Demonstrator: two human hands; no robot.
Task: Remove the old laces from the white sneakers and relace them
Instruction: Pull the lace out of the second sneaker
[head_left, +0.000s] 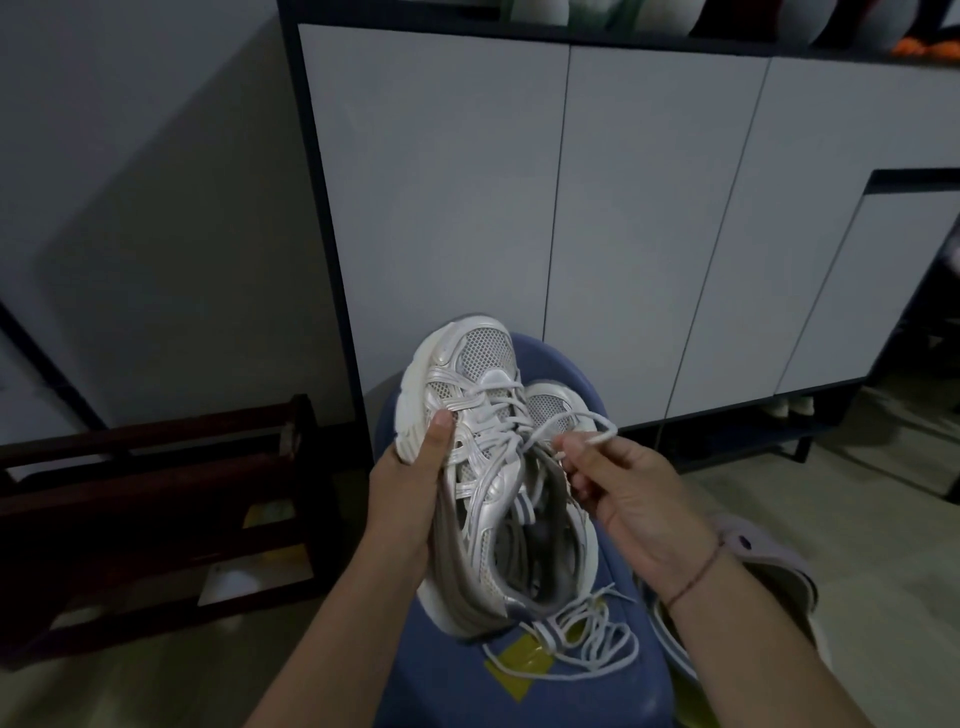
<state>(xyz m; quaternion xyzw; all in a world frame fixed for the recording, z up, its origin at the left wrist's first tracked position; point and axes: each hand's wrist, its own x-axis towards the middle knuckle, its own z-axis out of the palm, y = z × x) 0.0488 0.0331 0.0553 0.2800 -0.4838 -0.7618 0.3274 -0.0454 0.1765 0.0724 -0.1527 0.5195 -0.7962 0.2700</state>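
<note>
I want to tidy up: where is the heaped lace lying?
In the head view, the heaped lace lies low and right of centre on the blue stool, just below the heel of the held sneaker.

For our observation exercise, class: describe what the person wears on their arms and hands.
The left hand and right hand are ungloved, with no rings in view; both forearms are bare, no sleeves showing. A thin reddish-brown cord bracelet circles the right wrist.
</note>
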